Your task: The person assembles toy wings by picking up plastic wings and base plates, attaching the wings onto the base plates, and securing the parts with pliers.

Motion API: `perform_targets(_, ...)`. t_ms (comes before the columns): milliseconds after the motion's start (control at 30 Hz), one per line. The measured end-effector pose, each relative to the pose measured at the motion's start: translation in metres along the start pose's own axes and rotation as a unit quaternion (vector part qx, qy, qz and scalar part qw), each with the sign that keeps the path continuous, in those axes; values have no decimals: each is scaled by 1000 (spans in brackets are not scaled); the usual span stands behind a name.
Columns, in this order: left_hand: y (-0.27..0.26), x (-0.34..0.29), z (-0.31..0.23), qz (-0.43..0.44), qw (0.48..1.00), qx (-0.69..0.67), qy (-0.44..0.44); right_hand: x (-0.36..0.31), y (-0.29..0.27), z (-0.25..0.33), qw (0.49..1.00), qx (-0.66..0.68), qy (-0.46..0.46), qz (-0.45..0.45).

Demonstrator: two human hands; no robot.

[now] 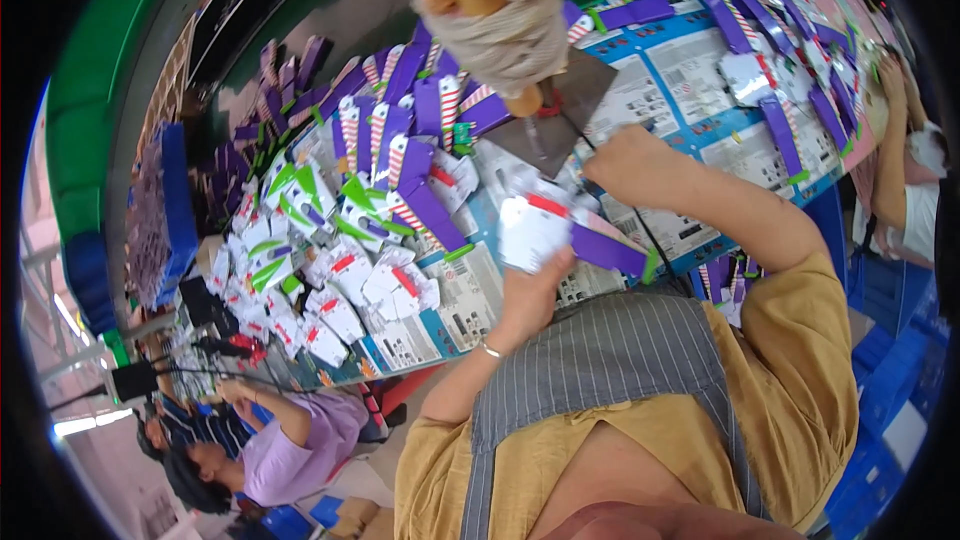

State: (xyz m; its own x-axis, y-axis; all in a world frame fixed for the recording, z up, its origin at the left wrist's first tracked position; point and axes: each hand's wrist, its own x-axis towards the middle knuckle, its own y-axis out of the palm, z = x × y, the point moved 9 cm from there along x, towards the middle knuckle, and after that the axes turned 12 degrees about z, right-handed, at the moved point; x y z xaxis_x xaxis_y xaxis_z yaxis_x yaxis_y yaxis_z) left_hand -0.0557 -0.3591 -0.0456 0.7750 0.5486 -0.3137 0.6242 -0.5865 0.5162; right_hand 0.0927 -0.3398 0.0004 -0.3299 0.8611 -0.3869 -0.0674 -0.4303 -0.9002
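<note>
One worktable [630, 90], faced with blue-and-white printed sheets [470, 290], runs across the view; a dark square board [592, 85] on it serves as reference. Well to the board's lower left, a co-worker in a lilac shirt [300, 445] has an arm at the table edge; far to its right, another person in white [920, 195] shows partly. Purple parts with striped edges [420, 190] lie heaped left of the board, with more to its right. White parts with red strips [335, 310] form a pile to its lower left. Over the board is a cloth-wrapped device [500, 40] (exact kind undetermined). At the board's lower right is the right hand [635, 165], fingers curled together near a black cable [650, 230]; whether they grip anything cannot be told. Below the board, the left hand [528, 305] has thumb and fingers clamped on one white piece [530, 240], located just under the board. A thin bracelet [489, 350] circles the left wrist.
</note>
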Motion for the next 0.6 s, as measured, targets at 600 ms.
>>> perform_targets(600,-50,-54,-152,-143,745,626,183,-105,20,-17,939,224,85,-246)
